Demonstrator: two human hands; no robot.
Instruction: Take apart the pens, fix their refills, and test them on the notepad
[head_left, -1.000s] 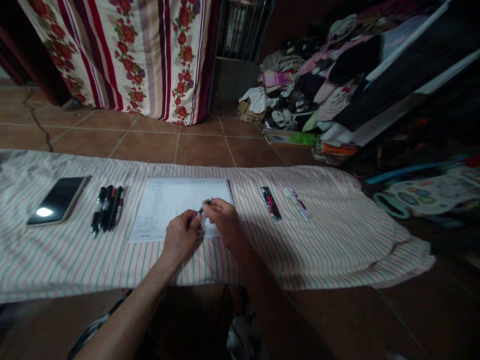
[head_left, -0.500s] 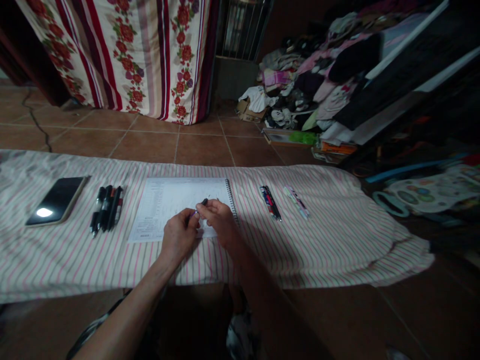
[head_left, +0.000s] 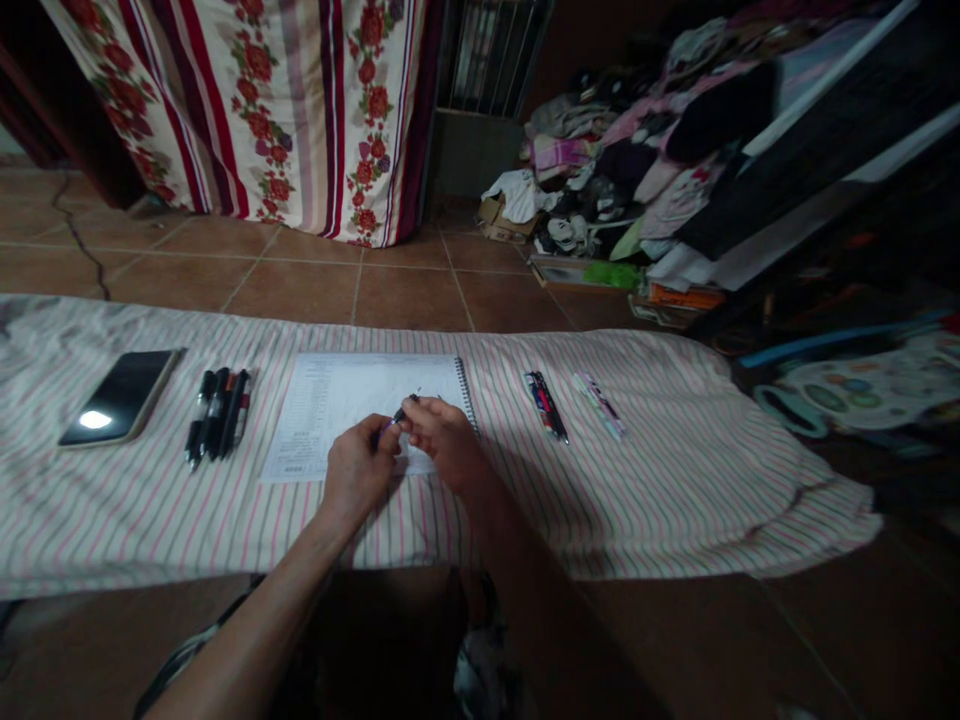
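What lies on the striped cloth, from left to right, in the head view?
Phone, bunch of black pens, notebook, two coloured pens, pale pen.

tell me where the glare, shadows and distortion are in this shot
Head view: a white glare spot on the phone screen; the notebook is brightest; the right hand on the pen throws a shadow rightward on the striped cloth; bottom and right side are murky; straight lines bow near the edges.

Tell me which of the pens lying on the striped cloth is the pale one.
The slim white-and-pink pen lying alone farthest right. The red-and-black pens beside it and the black pens left of the spiral notebook are all dark.
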